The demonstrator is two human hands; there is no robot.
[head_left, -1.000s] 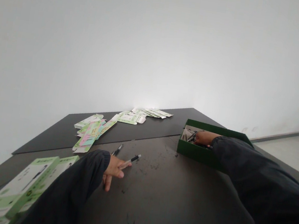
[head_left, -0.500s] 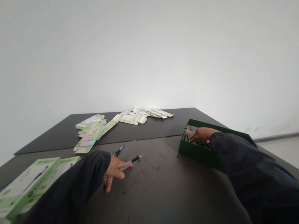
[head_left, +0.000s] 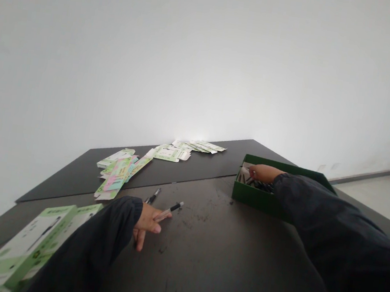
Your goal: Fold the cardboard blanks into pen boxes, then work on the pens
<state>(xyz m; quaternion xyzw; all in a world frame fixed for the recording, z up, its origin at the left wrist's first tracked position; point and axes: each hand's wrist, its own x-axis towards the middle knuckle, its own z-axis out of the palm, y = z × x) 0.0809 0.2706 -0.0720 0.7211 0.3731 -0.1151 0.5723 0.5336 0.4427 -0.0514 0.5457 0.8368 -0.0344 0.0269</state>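
A clear pen with a black grip (head_left: 175, 207) pokes out of my left hand (head_left: 148, 222), held between its fingers low over the dark table. Just behind that wrist is another dark pen (head_left: 153, 195), partly covered by the hand and cuff. My right hand (head_left: 264, 173) reaches inside a green box (head_left: 263, 200) at the right, its fingertips pinched at the box's left end. A thin pen seems to be in that pinch, though it shows only in part. Several dark pens (head_left: 264, 186) lie in the box under the hand, partly hidden by the sleeve.
Two green-and-white pen cartons (head_left: 27, 243) lie at the front left, beside my left sleeve. Flattened cartons with pink and green panels (head_left: 118, 176) are heaped farther back. More flat white-green cartons (head_left: 172, 153) spread along the wall. The dark table (head_left: 223, 251) carries black smudges.
My right hand has shifted slightly left and up inside the green box. The left hand keeps its pen in nearly the same place. The view has moved slightly.
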